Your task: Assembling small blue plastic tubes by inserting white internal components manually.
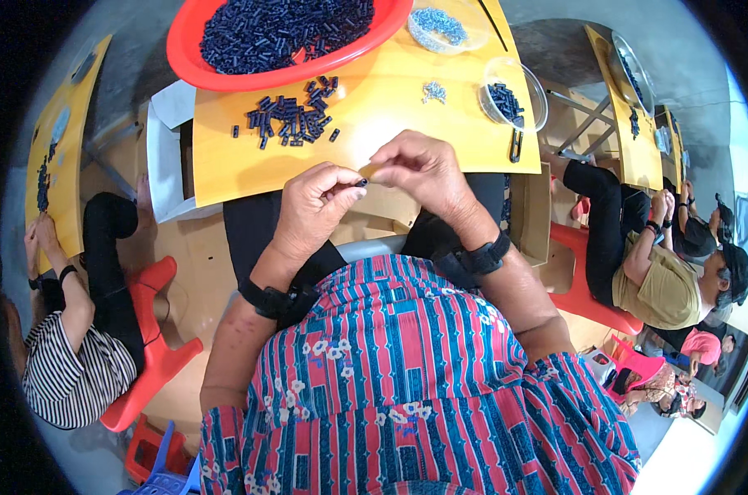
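Observation:
Above my lap, at the near edge of the yellow table [225, 169], my two hands meet. My left hand [312, 206] pinches a small dark plastic piece [362, 182] between thumb and fingertips. Close against it, my right hand [428, 177] has thumb and forefinger pressed together; what they hold is too small to name. Beyond my hands lies a loose pile of short dark plastic pieces [296, 120]. Behind it stands a red basin [254, 82] heaped with the same kind. A little mound of tiny shiny parts [434, 91] lies to the right.
A clear tub [461, 48] of tiny bluish parts stands at the back; another clear tub [540, 111] holds dark pieces, with a black tool [517, 142] beside it. Cartons [166, 157] flank the table. People sit at yellow tables on both sides, on red chairs [155, 346].

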The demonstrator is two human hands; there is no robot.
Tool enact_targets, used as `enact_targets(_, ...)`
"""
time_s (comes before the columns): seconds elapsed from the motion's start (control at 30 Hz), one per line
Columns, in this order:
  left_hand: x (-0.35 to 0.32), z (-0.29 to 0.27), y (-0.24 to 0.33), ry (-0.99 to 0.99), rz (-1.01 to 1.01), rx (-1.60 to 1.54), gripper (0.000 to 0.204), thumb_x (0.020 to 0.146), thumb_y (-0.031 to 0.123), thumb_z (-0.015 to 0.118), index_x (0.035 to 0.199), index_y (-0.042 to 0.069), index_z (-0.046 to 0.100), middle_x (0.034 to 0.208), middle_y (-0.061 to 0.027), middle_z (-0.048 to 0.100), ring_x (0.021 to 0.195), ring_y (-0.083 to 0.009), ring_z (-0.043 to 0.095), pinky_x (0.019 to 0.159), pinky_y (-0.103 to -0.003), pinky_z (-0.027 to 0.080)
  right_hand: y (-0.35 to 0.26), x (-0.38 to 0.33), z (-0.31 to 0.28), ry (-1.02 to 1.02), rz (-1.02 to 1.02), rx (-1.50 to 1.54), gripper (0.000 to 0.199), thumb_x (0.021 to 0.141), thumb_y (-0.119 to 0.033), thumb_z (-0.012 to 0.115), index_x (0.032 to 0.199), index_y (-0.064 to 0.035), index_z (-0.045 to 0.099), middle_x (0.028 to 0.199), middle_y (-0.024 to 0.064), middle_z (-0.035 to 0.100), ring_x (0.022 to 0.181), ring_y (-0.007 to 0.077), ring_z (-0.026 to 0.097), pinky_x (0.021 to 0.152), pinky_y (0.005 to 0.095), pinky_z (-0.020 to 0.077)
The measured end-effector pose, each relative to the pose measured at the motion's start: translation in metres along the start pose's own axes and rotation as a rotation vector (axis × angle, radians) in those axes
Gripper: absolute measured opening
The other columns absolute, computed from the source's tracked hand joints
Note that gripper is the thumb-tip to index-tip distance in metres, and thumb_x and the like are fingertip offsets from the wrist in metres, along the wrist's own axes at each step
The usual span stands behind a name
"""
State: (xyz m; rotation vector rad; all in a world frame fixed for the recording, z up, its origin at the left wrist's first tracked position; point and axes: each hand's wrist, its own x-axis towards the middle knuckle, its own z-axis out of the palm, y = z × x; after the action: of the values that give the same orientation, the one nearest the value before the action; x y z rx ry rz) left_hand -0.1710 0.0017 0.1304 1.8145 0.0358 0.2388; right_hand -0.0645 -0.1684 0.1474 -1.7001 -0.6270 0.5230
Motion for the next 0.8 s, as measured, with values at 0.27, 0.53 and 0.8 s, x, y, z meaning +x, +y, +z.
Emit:
enact_targets(0.27,-0.001,0.002,-0.005,-0.01,-0.085,-0.01,0.008,0.081,0.003,0.065,0.088,-0.001,0.064,0.079,-0.0039,0.062,0.069,-0.008,0.055,0.062,-0.022,0.045,0.032,0.031,-0.055,0.459,-0.095,-0.654,0.014,0.073,-0.01,0.066,0.086,-0.0062,0.068,0.08,0.0145,0.063,0.073,0.0302,0.062,0.068,0.0367,0.0501)
enact_targets(0.53,-0.002,0.002,-0.001,-0.023,-0.118,-0.032,0.009,0.081,0.003,0.066,0.088,-0.001,0.064,0.078,-0.0034,0.062,0.068,-0.0074,0.055,0.062,-0.022,0.044,0.034,0.038,-0.059,0.413,-0.009,-0.702,0.009,0.077,-0.01,0.061,0.083,-0.0075,0.067,0.083,0.0151,0.062,0.077,0.0328,0.061,0.071,0.0404,0.0485)
enact_targets(0.8,-0.002,0.001,0.0,-0.026,-0.118,-0.024,0.009,0.081,0.003,0.066,0.089,-0.001,0.064,0.078,-0.0031,0.062,0.068,-0.0072,0.054,0.062,-0.022,0.044,0.032,0.033,-0.062,0.358,0.005,-0.67,0.011,0.077,-0.01,0.06,0.083,-0.006,0.067,0.086,0.0155,0.063,0.081,0.0323,0.061,0.076,0.0385,0.0492)
